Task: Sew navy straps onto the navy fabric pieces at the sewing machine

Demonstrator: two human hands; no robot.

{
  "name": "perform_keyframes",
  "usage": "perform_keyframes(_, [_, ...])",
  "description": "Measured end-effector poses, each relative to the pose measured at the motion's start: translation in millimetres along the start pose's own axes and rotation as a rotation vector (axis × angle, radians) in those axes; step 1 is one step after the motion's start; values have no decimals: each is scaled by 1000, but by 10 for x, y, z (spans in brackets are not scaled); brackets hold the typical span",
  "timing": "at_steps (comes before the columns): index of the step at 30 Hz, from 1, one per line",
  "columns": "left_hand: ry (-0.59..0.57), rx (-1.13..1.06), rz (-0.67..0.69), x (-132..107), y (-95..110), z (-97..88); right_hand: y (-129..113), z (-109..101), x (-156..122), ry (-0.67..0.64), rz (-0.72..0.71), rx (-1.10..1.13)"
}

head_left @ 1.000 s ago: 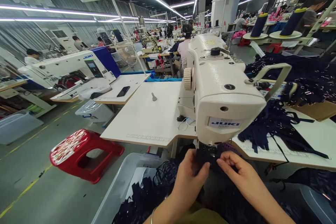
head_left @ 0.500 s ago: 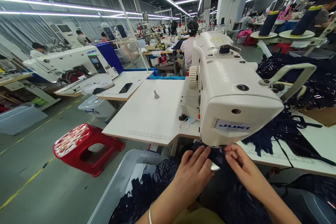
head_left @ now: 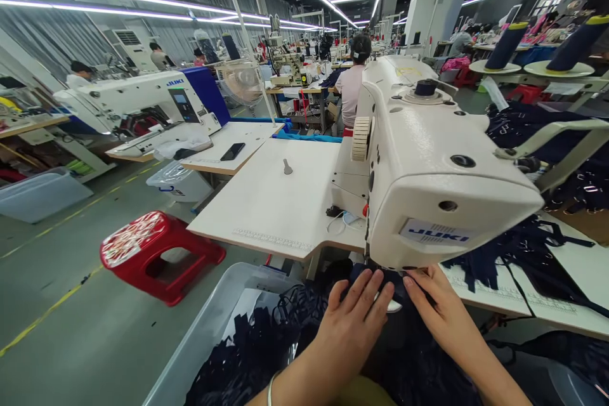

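Note:
A white JUKI sewing machine (head_left: 442,171) stands right in front of me, its head over my hands. Under it lies a piece of navy fabric (head_left: 398,284). My left hand (head_left: 349,320) rests on that fabric from the left, fingers stretched out and lying flat. From the right, my right hand (head_left: 440,307) pinches the fabric's edge between thumb and fingers, close below the machine head. The needle area is mostly hidden by the machine and my fingers. More dark fabric hangs below both hands.
A clear plastic bin (head_left: 190,336) with navy straps (head_left: 238,355) stands at lower left, near a red stool (head_left: 162,260). On the white table (head_left: 266,203) lies a small grey metal piece (head_left: 287,167). Navy straps (head_left: 504,254) heap at right. A person (head_left: 349,92) sits ahead.
My view has shifted slightly, so the machine appears larger and further right. My right hand's fingers have moved in a little toward my left hand along the fabric. My left hand stays on the fabric.

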State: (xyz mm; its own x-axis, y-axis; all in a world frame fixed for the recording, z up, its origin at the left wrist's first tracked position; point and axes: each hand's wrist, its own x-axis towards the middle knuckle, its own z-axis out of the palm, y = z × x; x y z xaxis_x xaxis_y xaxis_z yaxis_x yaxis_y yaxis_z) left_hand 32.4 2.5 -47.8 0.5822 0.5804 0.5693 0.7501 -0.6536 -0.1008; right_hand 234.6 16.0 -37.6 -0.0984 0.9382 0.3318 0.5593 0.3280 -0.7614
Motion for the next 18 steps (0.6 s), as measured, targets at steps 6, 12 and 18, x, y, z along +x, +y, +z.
perform_keyframes(6, [-7, 60, -8, 15, 22, -8, -10, 14, 19, -7, 38, -13])
perform_keyframes(12, [23, 101, -50, 32, 53, -8, 1, 1, 81, -30, 25, -79])
perform_keyframes(18, [-7, 114, -40, 18, 71, -3, 55, -8, 101, -97, -7, -61])
